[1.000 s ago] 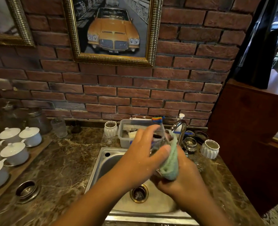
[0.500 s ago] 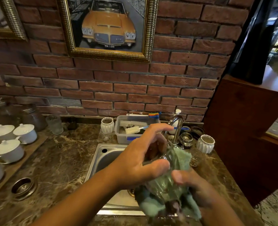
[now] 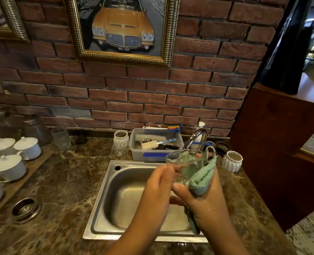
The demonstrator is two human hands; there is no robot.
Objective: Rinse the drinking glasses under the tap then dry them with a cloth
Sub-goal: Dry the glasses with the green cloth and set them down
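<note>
Item: clear drinking glass (image 3: 186, 163), held tilted above the stainless steel sink (image 3: 104, 208), mouth turned up and away, just near of the curved chrome tap (image 3: 198, 138); no water visible at the spout.
Left hand (image 3: 158, 188): fingers curled round the lower part of the glass, gripping it from the left.
Right hand (image 3: 207, 205): closed round a pale green terry cloth (image 3: 203, 176), thumb pressed near the glass base; the cloth wraps the right side of the glass, and part of it shows inside the bowl; one end hangs below the hand.
Surroundings: brown marbled worktop (image 3: 60, 181); grey plastic tub (image 3: 139, 153) of brushes behind the sink; white ribbed pot (image 3: 232, 161) at far right; white lidded cups (image 3: 9, 166) on a wooden tray at left; gold-framed picture of an orange car (image 3: 123, 28) on the red brick wall (image 3: 198, 92).
</note>
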